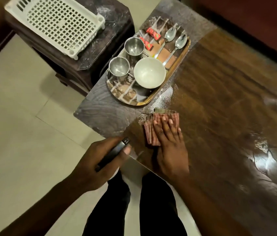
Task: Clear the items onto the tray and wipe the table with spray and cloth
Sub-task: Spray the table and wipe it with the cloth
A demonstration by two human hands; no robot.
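A steel tray (153,97) sits at the far left end of the glossy wooden table (227,92). On it stand two steel cups (119,68) (133,46), a white bowl (149,73), two spoons (169,37) (179,43) and two red wrappers (153,33) (146,43). My right hand (170,143) presses flat on a folded pink striped cloth (151,132) near the table's front edge. My left hand (100,162) grips a dark slim spray bottle (115,150) just off the table's left corner.
A white plastic lattice rack (56,23) lies on a dark side cabinet (86,53) left of the table. Pale tiled floor (23,116) spreads to the left. My dark trouser legs (134,210) show below the table edge.
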